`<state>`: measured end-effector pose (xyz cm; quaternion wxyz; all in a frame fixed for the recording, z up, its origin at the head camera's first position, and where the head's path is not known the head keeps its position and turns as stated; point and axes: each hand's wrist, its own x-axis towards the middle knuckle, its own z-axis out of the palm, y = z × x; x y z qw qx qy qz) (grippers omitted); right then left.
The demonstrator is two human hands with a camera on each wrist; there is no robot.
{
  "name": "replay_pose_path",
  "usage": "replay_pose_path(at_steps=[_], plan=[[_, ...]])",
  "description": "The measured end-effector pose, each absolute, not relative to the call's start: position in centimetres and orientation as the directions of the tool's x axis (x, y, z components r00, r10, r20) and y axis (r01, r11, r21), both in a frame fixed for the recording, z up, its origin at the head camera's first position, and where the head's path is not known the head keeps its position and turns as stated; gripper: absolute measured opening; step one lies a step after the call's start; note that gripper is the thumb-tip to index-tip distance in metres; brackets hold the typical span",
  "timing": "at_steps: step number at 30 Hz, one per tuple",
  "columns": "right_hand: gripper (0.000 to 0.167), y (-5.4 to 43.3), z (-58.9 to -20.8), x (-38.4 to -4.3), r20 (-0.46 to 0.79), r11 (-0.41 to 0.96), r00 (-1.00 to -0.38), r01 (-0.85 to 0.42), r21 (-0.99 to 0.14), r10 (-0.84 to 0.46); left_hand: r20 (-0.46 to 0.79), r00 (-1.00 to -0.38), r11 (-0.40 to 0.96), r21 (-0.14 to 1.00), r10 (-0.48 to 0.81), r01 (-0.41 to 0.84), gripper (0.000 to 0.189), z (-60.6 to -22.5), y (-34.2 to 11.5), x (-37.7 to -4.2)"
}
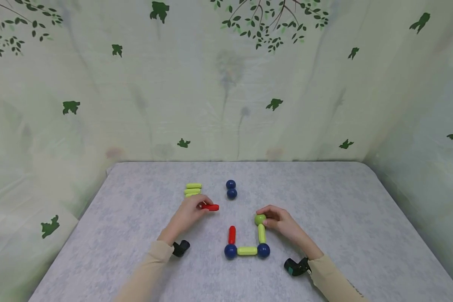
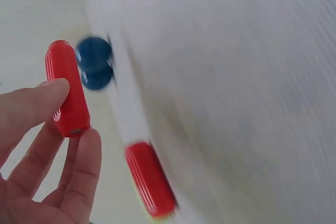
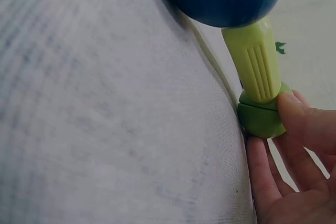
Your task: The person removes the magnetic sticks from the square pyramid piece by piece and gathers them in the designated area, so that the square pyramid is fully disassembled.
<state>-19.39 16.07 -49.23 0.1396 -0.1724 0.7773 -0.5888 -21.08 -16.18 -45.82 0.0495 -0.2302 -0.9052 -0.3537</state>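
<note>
In the head view my left hand [image 1: 190,212] pinches a red ribbed rod [image 1: 212,207] between thumb and fingers, raised off the table in the left wrist view. A second red rod [image 2: 151,179] lies beyond that hand, edged by yellow-green. My right hand [image 1: 283,222] grips a green ball [image 1: 260,219] with thumb and fingertips. That ball meets the far end of a yellow-green rod [image 1: 262,233], whose near end joins a blue ball [image 1: 263,251]. Another yellow-green rod [image 1: 247,251] links it to a left blue ball [image 1: 230,251], from which a red rod [image 1: 232,235] points away.
Several yellow-green rods [image 1: 193,186] lie side by side just past my left hand. Two blue balls [image 1: 231,188] sit together at the back middle. The grey table [image 1: 324,188] ends at a leaf-patterned cloth wall [image 1: 211,84]. Each wrist wears a black camera [image 1: 296,267].
</note>
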Motion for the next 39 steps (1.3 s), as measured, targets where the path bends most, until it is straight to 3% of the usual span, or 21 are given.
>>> replay_pose_path(at_steps=[8, 16, 21, 26, 30, 33, 39], plan=[[0.025, 16.1, -49.3, -19.5, -0.019, 0.255, -0.903, -0.101, -0.962, -0.430, 0.220, -0.931, 0.762, 0.535, 0.291, 0.365, 0.020, -46.6, -19.5, -21.6], [0.025, 15.9, -48.0, -18.8, -0.016, 0.237, -0.896, -0.101, -0.966, -0.444, 0.190, -0.947, 0.826, 0.464, 0.259, 0.319, 0.019, -46.9, -19.6, -22.3], [0.026, 16.0, -49.1, -19.2, -0.016, 0.238, -0.897, -0.100, -0.966, -0.441, 0.197, -0.948, 0.821, 0.475, 0.251, 0.316, 0.020, -46.8, -19.1, -22.0], [0.025, 16.0, -49.2, -19.3, -0.013, 0.248, -0.904, -0.103, -0.963, -0.427, 0.162, -0.908, 0.672, 0.625, 0.387, 0.397, 0.023, -46.2, -17.0, -20.4], [0.026, 16.0, -49.1, -19.3, -0.015, 0.250, -0.907, -0.100, -0.963, -0.421, 0.023, -0.802, 0.520, 0.750, 0.597, 0.409, 0.030, -46.1, -14.6, -18.9], [0.026, 15.9, -49.1, -19.3, -0.017, 0.249, -0.905, -0.099, -0.963, -0.426, -0.030, -0.726, 0.466, 0.784, 0.687, 0.409, 0.033, -46.5, -13.2, -18.1], [0.027, 15.8, -48.7, -19.2, -0.027, 0.257, -0.906, -0.091, -0.962, -0.423, -0.032, -0.740, 0.454, 0.808, 0.671, 0.377, 0.029, -47.0, -12.0, -17.8]])
